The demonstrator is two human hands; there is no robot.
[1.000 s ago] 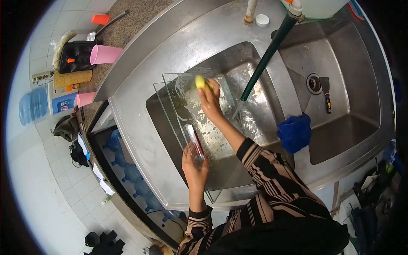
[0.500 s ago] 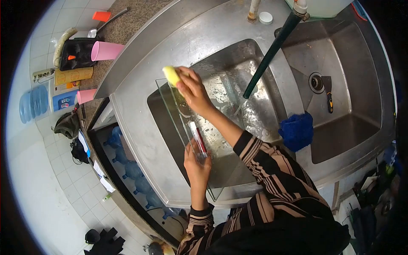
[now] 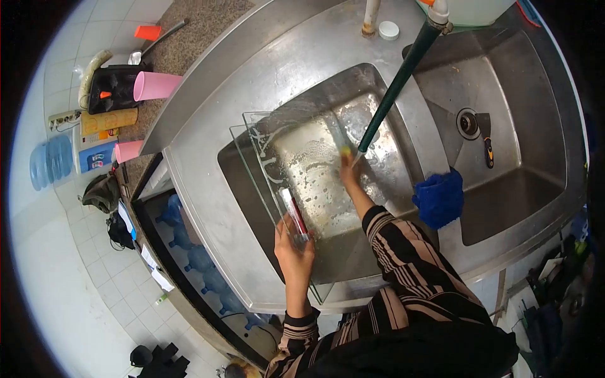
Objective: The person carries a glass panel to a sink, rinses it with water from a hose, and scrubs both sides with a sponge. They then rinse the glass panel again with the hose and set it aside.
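Note:
My left hand [image 3: 294, 255] grips the near part of a clear glass piece [image 3: 255, 145] with parallel edges, held over the left sink basin [image 3: 230, 183]. Soap streaks mark the far part of the glass. Right at my left fingertips is a slim red and white tube-shaped item [image 3: 293, 211]. In my right hand [image 3: 350, 173] is a yellow sponge [image 3: 345, 152], mostly hidden by the fingers and smeared by motion. That hand is at the outlet of the dark green hose [image 3: 403, 82], over the wet, sudsy basin floor.
A blue cloth [image 3: 439, 198] hangs on the divider between basins. In the right basin lies a scraper [image 3: 486, 140] beside the drain [image 3: 467, 123]. A white cap [image 3: 389, 30] sits on the back ledge. Pink cups [image 3: 156, 86] and a black tray [image 3: 113, 88] stand on the left counter.
My right hand has moved with the sponge from the far edge of the glass rightward to the hose outlet. My left hand keeps its hold on the glass.

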